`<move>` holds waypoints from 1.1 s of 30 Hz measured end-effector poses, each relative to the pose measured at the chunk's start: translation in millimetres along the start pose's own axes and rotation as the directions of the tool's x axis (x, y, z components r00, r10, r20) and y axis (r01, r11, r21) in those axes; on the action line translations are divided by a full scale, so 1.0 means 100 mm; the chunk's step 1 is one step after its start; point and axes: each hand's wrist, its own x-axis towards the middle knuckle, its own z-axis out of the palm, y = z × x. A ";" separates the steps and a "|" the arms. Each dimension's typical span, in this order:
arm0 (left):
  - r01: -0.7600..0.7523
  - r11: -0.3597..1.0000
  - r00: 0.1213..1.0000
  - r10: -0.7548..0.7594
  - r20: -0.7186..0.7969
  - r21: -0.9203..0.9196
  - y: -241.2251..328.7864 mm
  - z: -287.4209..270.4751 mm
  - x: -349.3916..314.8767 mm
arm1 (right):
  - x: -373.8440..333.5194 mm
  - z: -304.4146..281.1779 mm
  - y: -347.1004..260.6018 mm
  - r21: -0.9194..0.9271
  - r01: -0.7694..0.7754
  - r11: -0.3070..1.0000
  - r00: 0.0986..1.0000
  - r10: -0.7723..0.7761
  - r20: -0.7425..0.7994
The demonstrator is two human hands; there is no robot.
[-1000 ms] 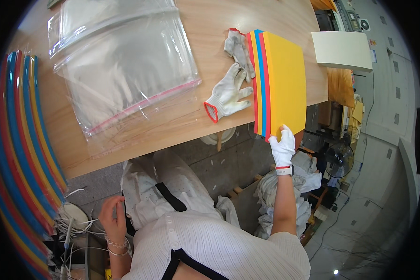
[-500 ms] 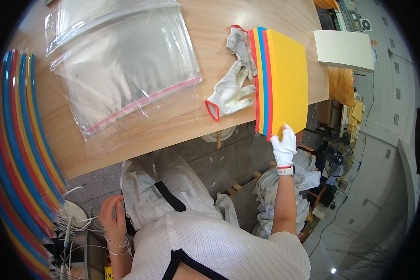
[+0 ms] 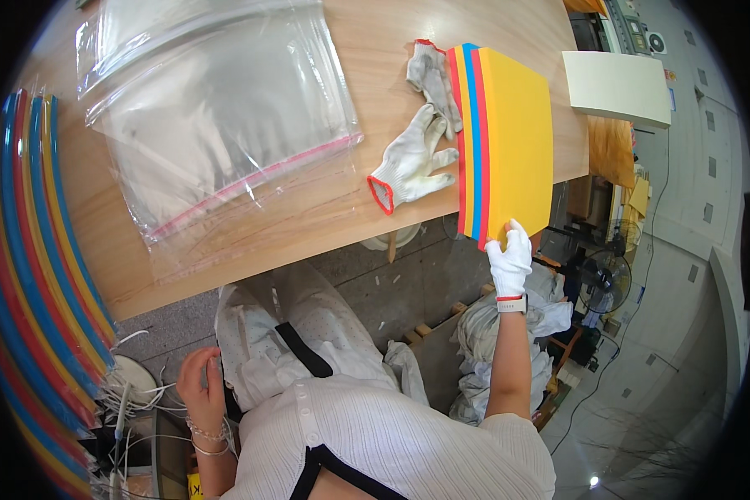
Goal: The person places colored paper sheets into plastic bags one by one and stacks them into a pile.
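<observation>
A stack of coloured sheets [image 3: 516, 142] in yellow, red and blue lies near the table's right end, its edges showing as stripes. My right hand [image 3: 510, 260], in a white knit glove, grips its near corner, fingertips on the yellow top and thumb at the side edge. How many sheets it holds I cannot tell. Bare and holding nothing, my left hand [image 3: 201, 385] hangs below the table edge at the left, its fingers loosely bent and the thumb apart. Left of the stack lies a white glove [image 3: 414, 162] with a red cuff, and behind it a greyer glove [image 3: 432, 79].
Clear plastic bags [image 3: 233, 125] with a pink strip cover the table's left middle. Bagged coloured sheets [image 3: 46, 258] rise in a tall pile at the far left. A pale block of sheets [image 3: 616, 87] stands beyond the stack. A fan [image 3: 605, 281] stands at the right.
The stack's layers look slightly shifted at the far end. My right hand stays at the near corner, and my left hand has barely moved.
</observation>
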 end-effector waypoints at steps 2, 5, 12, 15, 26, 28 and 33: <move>0.003 1.000 1.000 -0.003 0.000 -0.002 -0.01 0.00 0.00 | 0.01 0.00 -0.03 -0.030 -0.008 1.000 1.000 0.008 0.002; 0.012 1.000 1.000 -0.012 0.006 -0.005 -0.03 0.02 -0.01 | 0.01 0.01 -0.03 -0.051 -0.002 0.999 1.000 0.002 0.002; 0.041 0.999 0.999 -0.040 0.026 -0.013 -0.02 0.02 0.00 | 0.03 -0.01 -0.03 -0.014 -0.022 1.000 1.000 0.022 0.022; 0.039 0.999 0.999 -0.038 0.028 -0.011 -0.04 0.02 0.00 | 0.02 0.01 -0.05 -0.042 -0.005 0.999 1.000 0.005 0.010; 0.057 0.998 0.998 -0.057 0.027 -0.006 -0.06 0.02 -0.01 | 0.02 0.00 -0.02 -0.064 -0.012 0.998 0.999 0.014 0.030; 0.064 0.998 0.998 -0.063 0.026 -0.003 -0.06 0.03 -0.01 | 0.02 0.00 -0.01 -0.066 -0.002 0.998 0.999 0.004 0.033; 0.073 0.997 0.997 -0.073 0.027 -0.003 -0.05 0.03 0.01 | 0.04 -0.02 -0.03 -0.057 0.004 0.998 0.999 -0.001 0.041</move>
